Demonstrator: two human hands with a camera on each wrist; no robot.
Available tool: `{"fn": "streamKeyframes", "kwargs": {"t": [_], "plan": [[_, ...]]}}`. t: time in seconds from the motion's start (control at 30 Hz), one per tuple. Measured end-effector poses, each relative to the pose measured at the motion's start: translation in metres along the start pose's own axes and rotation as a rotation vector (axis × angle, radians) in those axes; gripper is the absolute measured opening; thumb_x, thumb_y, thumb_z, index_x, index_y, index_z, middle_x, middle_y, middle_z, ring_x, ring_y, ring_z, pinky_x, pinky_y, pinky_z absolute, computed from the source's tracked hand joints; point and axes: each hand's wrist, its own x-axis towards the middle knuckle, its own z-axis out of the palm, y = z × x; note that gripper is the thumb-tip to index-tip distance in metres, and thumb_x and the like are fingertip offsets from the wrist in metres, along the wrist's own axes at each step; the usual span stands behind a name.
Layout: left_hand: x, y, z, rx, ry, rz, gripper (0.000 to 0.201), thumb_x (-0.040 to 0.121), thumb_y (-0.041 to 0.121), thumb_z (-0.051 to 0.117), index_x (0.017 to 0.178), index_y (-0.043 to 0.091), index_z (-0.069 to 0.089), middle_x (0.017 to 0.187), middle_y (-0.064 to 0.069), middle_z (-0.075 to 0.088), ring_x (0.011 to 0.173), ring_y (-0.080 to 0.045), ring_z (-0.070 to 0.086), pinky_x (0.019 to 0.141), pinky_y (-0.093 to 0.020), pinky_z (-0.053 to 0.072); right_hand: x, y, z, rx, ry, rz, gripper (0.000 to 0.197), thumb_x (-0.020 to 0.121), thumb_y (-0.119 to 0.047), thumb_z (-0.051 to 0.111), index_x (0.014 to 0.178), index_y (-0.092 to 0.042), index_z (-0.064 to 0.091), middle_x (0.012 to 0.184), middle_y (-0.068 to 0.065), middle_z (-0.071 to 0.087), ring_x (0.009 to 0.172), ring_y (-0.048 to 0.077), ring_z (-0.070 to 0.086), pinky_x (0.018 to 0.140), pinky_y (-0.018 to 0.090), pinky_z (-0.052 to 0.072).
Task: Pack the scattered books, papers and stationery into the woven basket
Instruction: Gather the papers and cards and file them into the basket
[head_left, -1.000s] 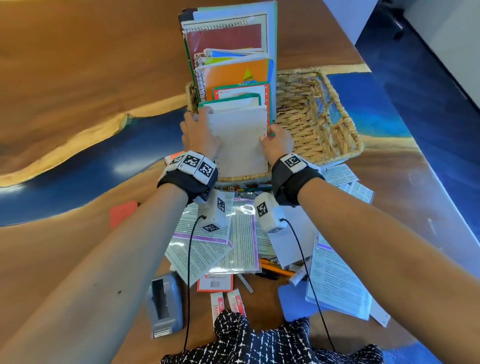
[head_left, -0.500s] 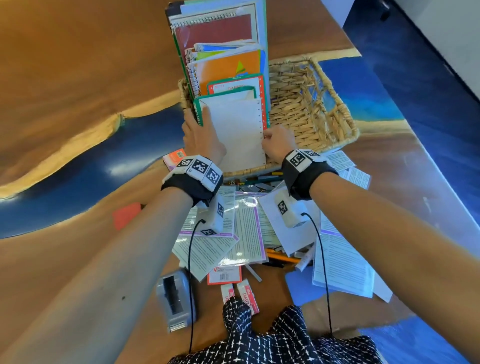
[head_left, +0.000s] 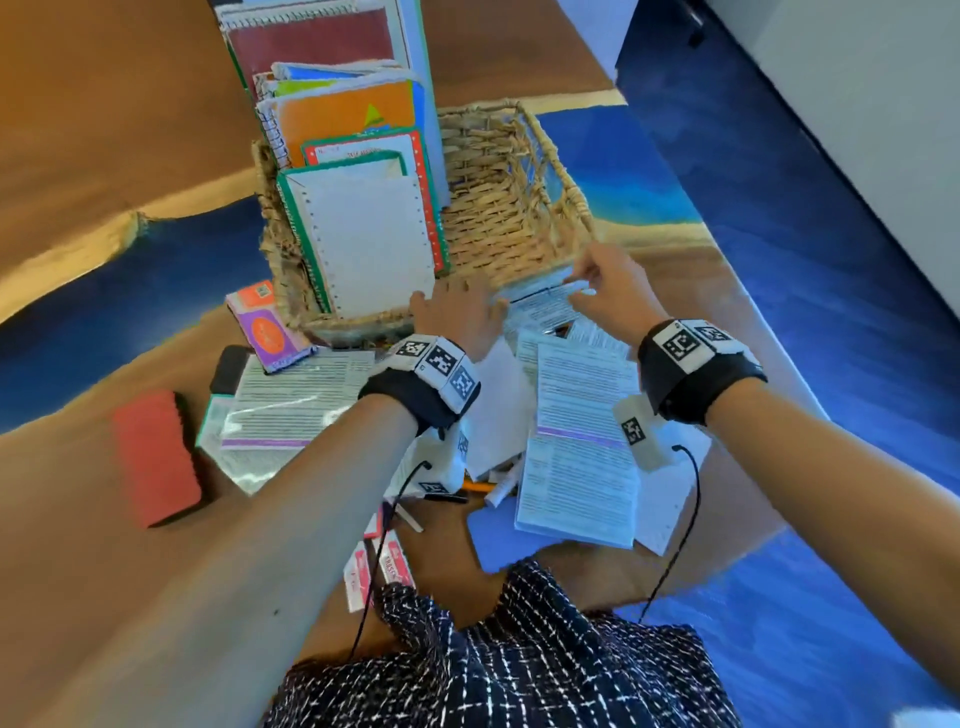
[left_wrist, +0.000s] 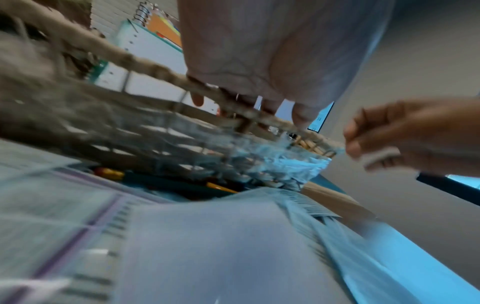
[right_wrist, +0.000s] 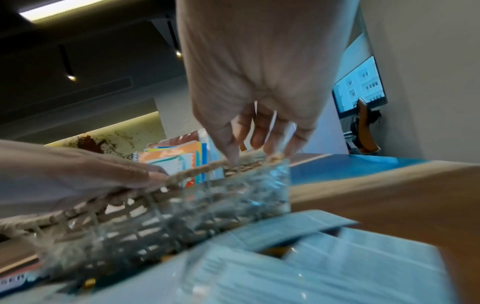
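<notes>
Head view — woven basket (head_left: 511, 208): notebooks (head_left: 363, 228) stand upright in its left half. Left hand (head_left: 457, 317), fingers straight, on the near rim. Right hand (head_left: 608, 291) pinches a printed sheet (head_left: 540, 304) at the rim. Step: loading papers (head_left: 576, 457) — next, probably lift the sheet over the rim.

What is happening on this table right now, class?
A person is packing a woven basket. Several notebooks already stand upright in its left part. The left hand lies at the basket's near rim with fingers spread, and the right hand pinches a small white thing beside that rim; blur hides what it is. Printed papers, a red eraser block and pens still lie on the table.
</notes>
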Motion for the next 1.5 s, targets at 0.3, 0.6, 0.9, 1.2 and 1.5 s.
{"fn": "streamKeyframes", "kwargs": {"t": [0.3,0.6,0.9,1.2,1.5], "plan": [[-0.005,0.056,0.035,0.160,-0.056,-0.015,0.127,0.067,0.061,0.072,0.146,0.024,-0.021,0.155,-0.017,-0.016,0.142,-0.040,-0.011,0.109,-0.062,-0.005,-0.050,0.084,-0.008,-0.459,-0.542,0.342,0.079,0.062,-0.037,0.084,0.122,-0.002,0.046,0.132,0.014,0.039,0.125,0.033,0.034,0.102,0.043,0.036],[-0.004,0.065,0.050,0.287,-0.008,-0.071,0.139,0.060,0.051,0.082,0.144,0.024,-0.026,0.154,-0.019,-0.016,0.141,-0.044,-0.009,0.109,-0.063,-0.002,-0.080,0.100,0.007,-0.373,-0.439,0.517,0.083,0.067,-0.034,0.082,0.132,-0.005,0.040,0.138,0.016,0.026,0.129,0.038,0.027,0.104,0.052,0.033],[-0.004,0.067,0.050,0.287,0.025,-0.093,0.129,0.068,0.041,0.081,0.146,0.026,-0.021,0.156,-0.019,-0.007,0.142,-0.044,-0.004,0.111,-0.064,0.001,-0.076,0.094,-0.002,-0.120,-0.371,0.453,0.065,0.073,-0.029,0.079,0.122,-0.001,0.048,0.113,0.011,0.056,0.110,0.030,0.054,0.077,0.032,0.044],[-0.005,0.061,0.025,0.174,-0.009,-0.043,0.113,0.061,0.063,0.074,0.146,0.039,0.003,0.153,-0.016,0.010,0.139,-0.043,0.012,0.111,-0.061,0.010,-0.039,0.037,-0.068,-0.116,-0.246,0.154,0.042,0.085,-0.022,0.067,0.052,-0.021,0.040,0.060,-0.005,0.040,0.062,0.013,0.040,0.053,0.022,0.027],[0.011,0.040,-0.010,-0.545,-0.131,0.068,0.103,0.057,0.080,0.052,0.138,0.019,0.032,0.140,-0.005,0.043,0.125,-0.022,0.045,0.101,-0.036,0.038,-0.002,-0.022,-0.092,-0.090,0.010,-0.201,0.024,0.090,-0.018,0.056,0.074,0.000,0.055,0.079,0.018,0.055,0.080,0.030,0.051,0.068,0.030,0.031]]}}
